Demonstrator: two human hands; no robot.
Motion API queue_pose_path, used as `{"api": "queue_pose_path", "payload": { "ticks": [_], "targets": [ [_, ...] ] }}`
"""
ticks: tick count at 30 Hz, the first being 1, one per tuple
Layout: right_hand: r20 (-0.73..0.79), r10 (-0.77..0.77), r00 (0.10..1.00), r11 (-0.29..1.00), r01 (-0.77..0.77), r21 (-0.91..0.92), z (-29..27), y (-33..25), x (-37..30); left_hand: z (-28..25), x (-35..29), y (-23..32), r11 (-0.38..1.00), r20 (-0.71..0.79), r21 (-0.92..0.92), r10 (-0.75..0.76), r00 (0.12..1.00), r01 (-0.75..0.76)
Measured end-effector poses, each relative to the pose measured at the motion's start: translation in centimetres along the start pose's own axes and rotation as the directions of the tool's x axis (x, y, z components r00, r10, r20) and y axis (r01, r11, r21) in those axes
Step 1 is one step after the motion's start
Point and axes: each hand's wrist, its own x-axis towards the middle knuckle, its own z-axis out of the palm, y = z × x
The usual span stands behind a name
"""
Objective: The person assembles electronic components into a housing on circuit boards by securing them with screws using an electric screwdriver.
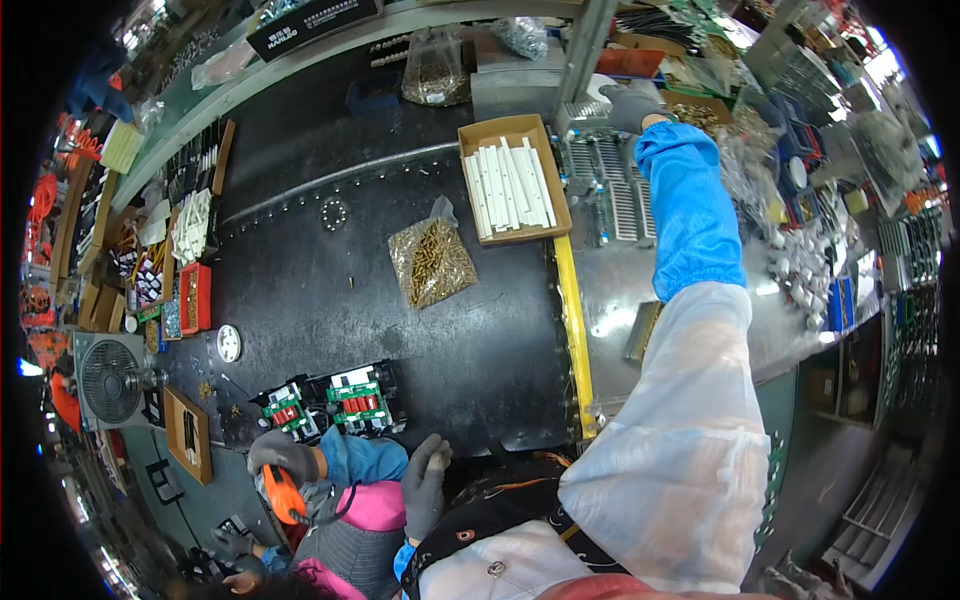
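Head view, right hand (630, 105): a grey glove with a blue sleeve (695, 205), stretched out a long way. From where I stand, I can't tell if its fingers are apart or pinching something.
Silver slotted parts (608, 170): in rows just on the near side of the right hand. They look lined up so they are easy to grab.
Left hand (424, 490): a grey glove down by the table's near edge, well apart from the right hand. Its fingers look bent, but I can't tell if they hold anything.
Metal post (585, 60): just left of the right hand. The glove could bump it.
White strips (512, 185): left of the right hand and nearer the body, in a brown box (563, 205) that seems to keep them tidy.
Clear bag (432, 262): further left, full of gold-coloured bits, on the dark table (480, 350).
Neighbour's hand (285, 455): left of the left hand, near an orange thing (284, 495). Green boards (360, 402) lie just past it.
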Motion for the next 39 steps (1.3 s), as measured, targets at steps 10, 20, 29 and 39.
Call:
{"api": "queue_pose_path", "payload": {
  "ticks": [10,20,29,39],
  "targets": [
    [0.048,-0.387,0.921,0.916,0.39,-0.098,-0.5,1.2,0.0,6.2,5.7,3.0,0.989,0.125,0.13,-0.094,0.988,0.078],
    [0.388,-0.253,0.886,-0.408,-0.461,0.788,5.3,-12.9,-29.3,11.0,14.6,0.8,0.93,0.414,-0.356,0.071,0.907,0.089],
    [0.376,-0.086,0.923,0.869,-0.115,0.481,0.2,-7.8,-24.0,6.3,15.5,-0.3,0.995,0.197,-0.035,-0.083,0.977,0.091],
    [0.12,-0.02,0.993,1.0,0.018,0.02,0.5,10.0,-8.3,6.9,17.0,2.4,0.38,-0.025,0.924,0.189,0.982,-0.049]
  ]
}}
